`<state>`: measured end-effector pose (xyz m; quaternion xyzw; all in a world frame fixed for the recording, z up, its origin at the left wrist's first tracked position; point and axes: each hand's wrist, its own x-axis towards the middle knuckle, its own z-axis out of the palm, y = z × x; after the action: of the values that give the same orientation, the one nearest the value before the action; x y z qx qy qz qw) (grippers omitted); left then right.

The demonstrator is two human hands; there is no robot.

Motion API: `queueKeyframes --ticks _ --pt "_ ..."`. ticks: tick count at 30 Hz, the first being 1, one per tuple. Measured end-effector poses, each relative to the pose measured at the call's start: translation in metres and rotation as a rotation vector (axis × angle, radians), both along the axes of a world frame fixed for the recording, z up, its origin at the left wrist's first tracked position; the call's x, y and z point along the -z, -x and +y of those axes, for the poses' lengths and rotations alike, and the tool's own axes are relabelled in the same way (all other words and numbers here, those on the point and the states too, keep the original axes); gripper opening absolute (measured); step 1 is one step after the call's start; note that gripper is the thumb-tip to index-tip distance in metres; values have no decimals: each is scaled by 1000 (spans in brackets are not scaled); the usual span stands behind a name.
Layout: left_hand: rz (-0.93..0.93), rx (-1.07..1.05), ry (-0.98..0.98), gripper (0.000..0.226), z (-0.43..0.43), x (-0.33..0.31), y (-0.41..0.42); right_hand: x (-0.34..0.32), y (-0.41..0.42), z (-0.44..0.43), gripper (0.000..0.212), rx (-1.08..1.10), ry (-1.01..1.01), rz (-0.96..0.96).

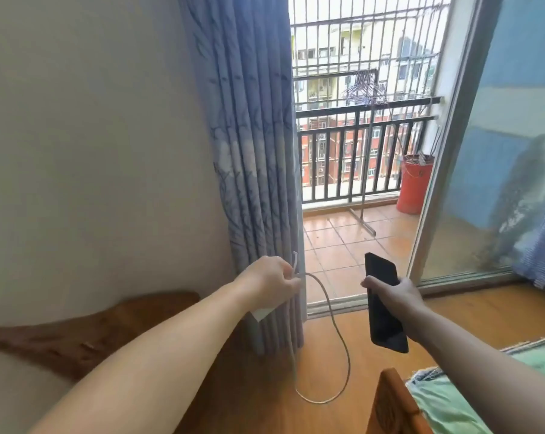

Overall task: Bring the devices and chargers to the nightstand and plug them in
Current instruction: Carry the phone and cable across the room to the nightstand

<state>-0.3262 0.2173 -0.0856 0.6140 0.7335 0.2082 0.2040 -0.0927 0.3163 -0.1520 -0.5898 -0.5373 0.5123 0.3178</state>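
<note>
My left hand [272, 281] is closed on a white charging cable [337, 330], whose plug end pokes up above my fingers. The cable hangs down in a long loop over the wooden floor. A white charger block [262, 313] shows just below my left wrist. My right hand [396, 294] grips a black phone [384, 300] around its middle, held upright with the dark screen facing me. Both hands are stretched out in front of me, about a hand's width apart. No nightstand can be made out with certainty.
A blue curtain [249, 151] hangs just behind my left hand, beside an open sliding door [446, 170] onto a tiled balcony with a red bucket [413, 183]. A carved wooden piece [86, 333] lies lower left. A wooden bed corner [393, 402] with green bedding sits lower right.
</note>
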Motion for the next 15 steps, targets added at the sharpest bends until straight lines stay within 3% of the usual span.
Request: queueKeyframes --ticks 8,15 --pt "53 123 -32 34 195 -27 -15 -38 -14 158 64 73 -29 31" --pt "160 369 -73 28 383 -8 -41 -43 -30 297 62 300 -52 -28"
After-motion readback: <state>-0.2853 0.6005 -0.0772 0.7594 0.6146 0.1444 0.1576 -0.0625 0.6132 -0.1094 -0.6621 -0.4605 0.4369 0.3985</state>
